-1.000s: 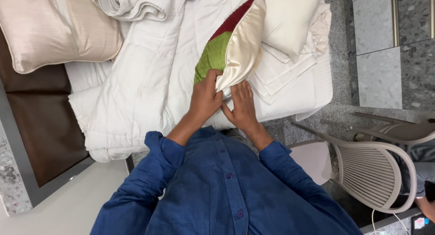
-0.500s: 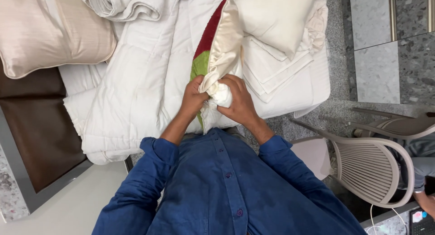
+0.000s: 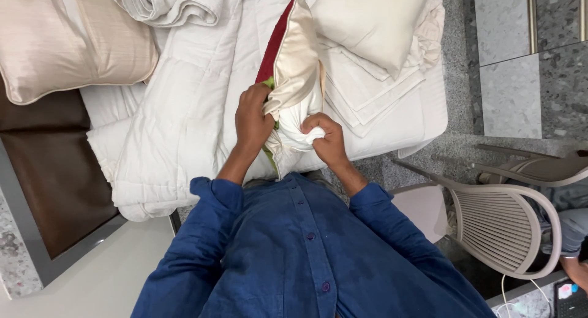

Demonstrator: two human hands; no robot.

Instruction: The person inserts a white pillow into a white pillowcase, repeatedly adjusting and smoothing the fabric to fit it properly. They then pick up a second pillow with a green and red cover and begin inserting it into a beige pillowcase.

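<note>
A cream satin cushion cover (image 3: 298, 54) with a red and green side is held over a bed (image 3: 184, 122) covered by a white quilt. The cover's open lower edge is clasped by the left hand (image 3: 253, 117), its grip closed on the satin fabric. A bunched white pillow insert (image 3: 300, 125) is clutched by the right hand (image 3: 327, 137), its grip closed just beside the left. Beyond the right grip, a cream pillow (image 3: 367, 24) is seen on folded white sheets (image 3: 367, 91). Far left of the left grip, a beige pillow (image 3: 67, 39) is seen. A slatted chair (image 3: 502, 226) is placed right of the right grip, well apart.
</note>
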